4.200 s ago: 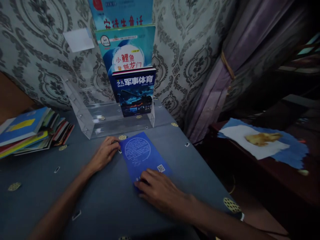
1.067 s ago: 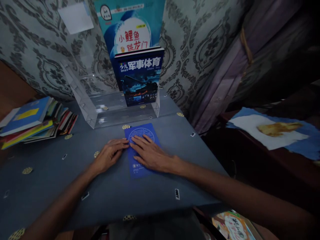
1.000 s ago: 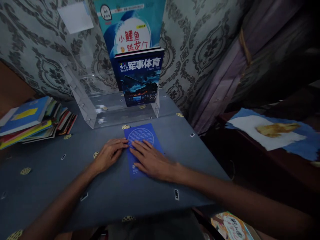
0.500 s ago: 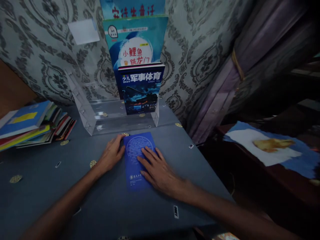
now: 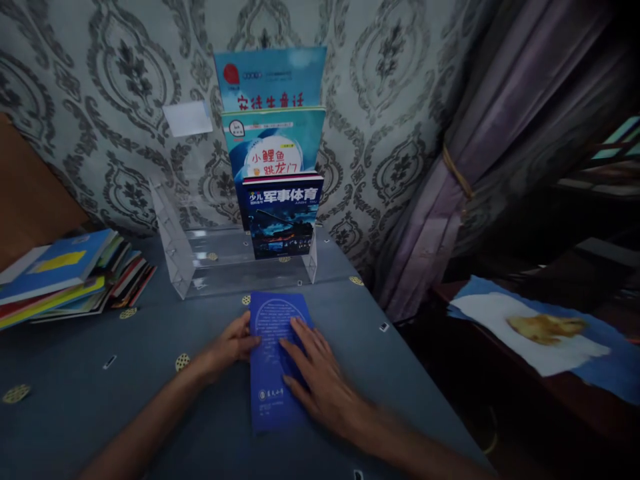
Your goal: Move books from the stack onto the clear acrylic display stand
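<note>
A blue booklet with white print lies on the table in front of the clear rack. My left hand has its left edge, the thumb resting on the cover and the fingertips hidden at the edge. Flat across the booklet's right side lies my right hand, fingers stretched and spread. Behind it, the clear plastic rack holds a dark blue book at the front, a teal book behind that, and a light blue book at the back.
A stack of books sits on the left of the grey-blue tablecloth. A small white card is above the rack. At the right, past the table's edge, a purple curtain hangs near a blue-and-white sheet.
The view has tilted up, showing more of the back book. My left hand has slid down along the booklet's left edge, its thumb now over the cover. My right hand stays on it.
</note>
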{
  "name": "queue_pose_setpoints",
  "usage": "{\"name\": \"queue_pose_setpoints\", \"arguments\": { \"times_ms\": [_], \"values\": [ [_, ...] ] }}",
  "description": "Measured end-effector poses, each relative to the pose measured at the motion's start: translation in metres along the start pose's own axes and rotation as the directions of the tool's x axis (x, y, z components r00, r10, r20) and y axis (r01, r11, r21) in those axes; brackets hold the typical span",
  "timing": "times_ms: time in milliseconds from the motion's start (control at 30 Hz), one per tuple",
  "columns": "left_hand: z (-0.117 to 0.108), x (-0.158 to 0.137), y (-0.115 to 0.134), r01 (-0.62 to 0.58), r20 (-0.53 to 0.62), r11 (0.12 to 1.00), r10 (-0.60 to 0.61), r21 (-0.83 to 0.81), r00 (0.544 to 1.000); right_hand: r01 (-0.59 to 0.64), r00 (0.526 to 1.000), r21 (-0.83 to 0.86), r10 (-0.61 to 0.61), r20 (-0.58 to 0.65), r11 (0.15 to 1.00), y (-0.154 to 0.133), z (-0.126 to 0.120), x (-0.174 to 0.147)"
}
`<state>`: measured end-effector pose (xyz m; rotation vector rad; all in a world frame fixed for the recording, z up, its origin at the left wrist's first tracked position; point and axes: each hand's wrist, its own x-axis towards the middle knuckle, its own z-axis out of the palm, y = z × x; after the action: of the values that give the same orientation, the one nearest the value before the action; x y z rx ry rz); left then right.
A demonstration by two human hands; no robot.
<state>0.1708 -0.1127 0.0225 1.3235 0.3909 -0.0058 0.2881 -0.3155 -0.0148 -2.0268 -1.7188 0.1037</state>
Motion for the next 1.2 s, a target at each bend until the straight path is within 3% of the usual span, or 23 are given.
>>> {"name": "queue_pose_setpoints", "arguments": {
  "times_ms": [100,200,300,400,467,567,633,700,767,867,1033,1200],
  "values": [
    [0.002,-0.007,-0.002,-0.009,0.064,0.999,0.006,0.045,0.998,-0.106,0.990,0.121,0.116,-0.080,0.987,0.014,0.003,0.001],
    [-0.002,-0.008,0.000,-0.080,0.055,0.994,0.076,0.075,0.996,-0.230,0.943,0.311,0.290,-0.164,0.922,0.029,-0.003,0.006],
    [-0.005,-0.007,0.006,-0.178,0.023,0.980,0.176,0.092,0.984,-0.254,0.916,0.609,0.389,-0.098,0.751,0.037,-0.016,0.015],
    [-0.006,-0.006,0.012,-0.274,0.028,0.948,0.274,0.160,0.961,-0.230,0.945,0.825,0.320,0.063,0.517,0.037,-0.029,0.023],
    [-0.008,-0.006,0.013,-0.297,0.045,0.927,0.295,0.230,0.954,-0.205,0.953,0.866,0.293,0.072,0.456,0.033,-0.035,0.027],
    [-0.011,-0.005,0.014,-0.338,-0.004,0.864,0.365,0.373,0.931,-0.156,0.958,0.868,0.287,0.016,0.472,0.027,-0.042,0.030],
    [-0.012,-0.004,0.016,-0.378,-0.104,0.800,0.474,0.467,0.874,-0.117,0.965,0.859,0.262,-0.021,0.498,0.024,-0.046,0.031],
    [-0.012,-0.004,0.021,-0.385,-0.199,0.792,0.522,0.473,0.829,-0.078,0.967,0.842,0.247,-0.067,0.534,0.022,-0.051,0.034],
    [-0.009,-0.004,0.027,-0.356,-0.217,0.852,0.458,0.384,0.862,-0.033,0.960,0.809,0.243,-0.136,0.587,0.020,-0.056,0.037],
    [-0.004,-0.003,0.038,-0.317,-0.117,0.901,0.364,0.297,0.924,0.041,0.941,0.731,0.220,-0.259,0.681,0.020,-0.063,0.041],
    [0.001,0.002,0.046,-0.376,-0.092,0.865,0.427,0.332,0.900,0.058,0.912,0.659,0.229,-0.341,0.750,0.027,-0.059,0.045],
    [0.004,0.002,0.042,-0.365,-0.099,0.868,0.418,0.335,0.903,-0.029,0.912,0.715,0.311,-0.267,0.698,0.036,-0.045,0.044]
  ]
}}
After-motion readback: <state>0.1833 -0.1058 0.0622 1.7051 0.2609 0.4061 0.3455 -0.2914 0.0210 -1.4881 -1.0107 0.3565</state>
